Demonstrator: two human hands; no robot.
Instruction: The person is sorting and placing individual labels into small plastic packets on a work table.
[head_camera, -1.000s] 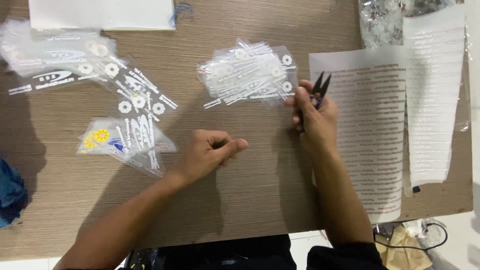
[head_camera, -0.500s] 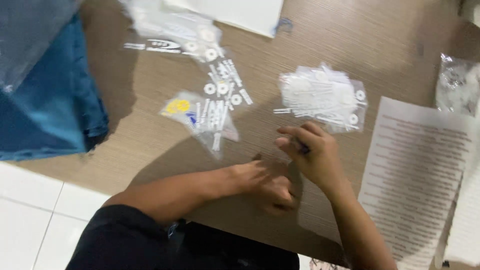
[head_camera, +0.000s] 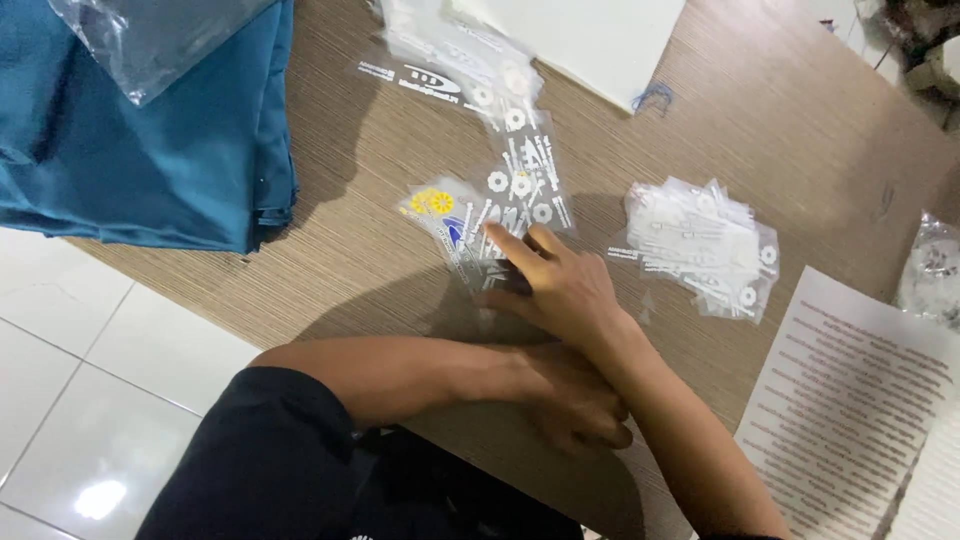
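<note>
My right hand (head_camera: 555, 285) reaches across my body, its fingers spread and its fingertips resting on a small clear plastic bag with a yellow emblem (head_camera: 437, 207). That bag lies at the near end of a row of clear printed bags (head_camera: 515, 150) on the wooden table (head_camera: 350, 260). My left hand (head_camera: 580, 410) lies near the table's front edge with its fingers curled. It is partly hidden under my right forearm, so what it holds cannot be seen. A second pile of clear bags (head_camera: 700, 245) sits to the right of my right hand.
Folded teal cloth (head_camera: 150, 140) lies at the table's left end with a large clear bag (head_camera: 150, 40) on it. A printed paper sheet (head_camera: 850, 400) is at the right, a white sheet (head_camera: 600, 35) at the back. White tiled floor (head_camera: 90, 400) shows below.
The view has swung left and nearer. My right hand moved from the right side across to the bags with the yellow emblem. My left hand drew back to the table's front edge.
</note>
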